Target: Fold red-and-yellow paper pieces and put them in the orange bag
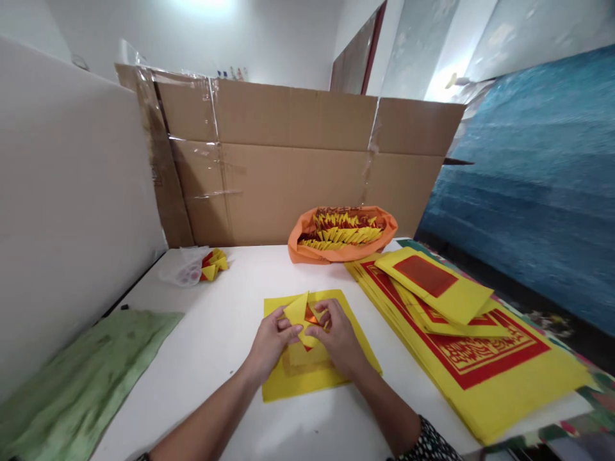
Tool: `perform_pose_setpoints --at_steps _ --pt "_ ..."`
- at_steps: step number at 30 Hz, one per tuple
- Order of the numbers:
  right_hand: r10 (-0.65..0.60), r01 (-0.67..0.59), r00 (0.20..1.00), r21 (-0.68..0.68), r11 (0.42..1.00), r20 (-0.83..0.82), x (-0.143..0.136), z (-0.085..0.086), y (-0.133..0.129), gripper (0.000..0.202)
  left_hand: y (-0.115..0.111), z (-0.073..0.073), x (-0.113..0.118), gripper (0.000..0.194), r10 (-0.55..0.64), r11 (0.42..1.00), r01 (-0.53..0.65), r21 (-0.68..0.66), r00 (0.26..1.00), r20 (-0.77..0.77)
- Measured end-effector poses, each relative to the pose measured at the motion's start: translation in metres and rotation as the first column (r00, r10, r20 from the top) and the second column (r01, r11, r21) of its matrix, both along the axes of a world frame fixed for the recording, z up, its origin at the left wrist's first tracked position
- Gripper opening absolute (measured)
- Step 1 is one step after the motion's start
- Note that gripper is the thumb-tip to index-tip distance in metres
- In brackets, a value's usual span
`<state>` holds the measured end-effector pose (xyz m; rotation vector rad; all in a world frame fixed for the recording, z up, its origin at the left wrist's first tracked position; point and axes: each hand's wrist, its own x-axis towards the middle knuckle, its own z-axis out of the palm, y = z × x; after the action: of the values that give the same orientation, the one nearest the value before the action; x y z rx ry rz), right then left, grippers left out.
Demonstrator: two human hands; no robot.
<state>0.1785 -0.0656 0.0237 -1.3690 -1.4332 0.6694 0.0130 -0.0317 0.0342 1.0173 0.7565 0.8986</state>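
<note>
My left hand [276, 336] pinches the left side of a folded yellow paper [296, 308], thumb in front and fingers behind. On its right side my right hand [336, 333] has its thumb and curled fingers closed at the paper's edge. A shiny orange-red patch [311, 315] shows between the folds, and the paper's top comes to a point. Beneath both hands a square stack of yellow sheets [281, 386] lies on the white table [216, 358]. The right fingertips are partly hidden behind the folds.
An orange bag [307, 255] full of folded yellow pieces stands at the back before a cardboard wall [298, 186]. Large yellow sheets with red print [509, 349] lie at right. Folded pieces [214, 264] and a clear plastic tray [186, 266] sit back left; a green cloth [110, 352] lies left.
</note>
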Motion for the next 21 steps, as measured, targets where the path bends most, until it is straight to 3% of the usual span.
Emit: perform_pose_setpoints --at_steps 3,5,7,8,11,13,17,21 --pt "0.121 -0.130 0.988 -0.091 0.987 -0.098 0.002 0.008 0.001 0.044 0.005 0.001 -0.002 0.067 0.113 0.993 -0.112 0.027 0.993 -0.032" --pt "0.183 -0.186 0.982 -0.111 0.976 -0.036 0.007 0.020 0.012 0.043 0.008 0.000 -0.004 0.073 0.169 0.984 -0.166 0.056 0.985 -0.041" --pt "0.128 -0.111 0.974 -0.103 0.989 0.185 0.017 0.039 0.035 0.032 0.012 -0.002 -0.007 0.069 0.220 0.971 -0.212 0.110 0.973 -0.066" --pt "0.047 -0.020 0.933 -0.080 0.997 0.356 0.023 0.051 0.051 0.024 0.014 -0.003 -0.009 0.062 0.248 0.961 -0.232 0.148 0.964 -0.097" --pt "-0.069 0.103 0.868 -0.041 0.994 0.491 0.044 0.082 0.113 0.012 0.019 -0.009 -0.014 0.038 0.330 0.921 -0.255 0.295 0.914 -0.238" --pt "-0.101 0.156 0.817 -0.049 0.987 0.568 0.054 0.093 0.156 0.009 0.023 -0.013 -0.017 0.030 0.367 0.890 -0.241 0.388 0.883 -0.293" --pt "-0.113 0.243 0.711 -0.092 0.966 0.694 0.049 0.095 0.222 0.031 0.025 -0.019 -0.023 0.021 0.412 0.815 -0.174 0.552 0.845 -0.341" --pt "-0.099 0.300 0.622 -0.119 0.947 0.777 0.029 0.086 0.261 0.033 0.023 -0.022 -0.024 0.019 0.431 0.760 -0.114 0.640 0.826 -0.365"
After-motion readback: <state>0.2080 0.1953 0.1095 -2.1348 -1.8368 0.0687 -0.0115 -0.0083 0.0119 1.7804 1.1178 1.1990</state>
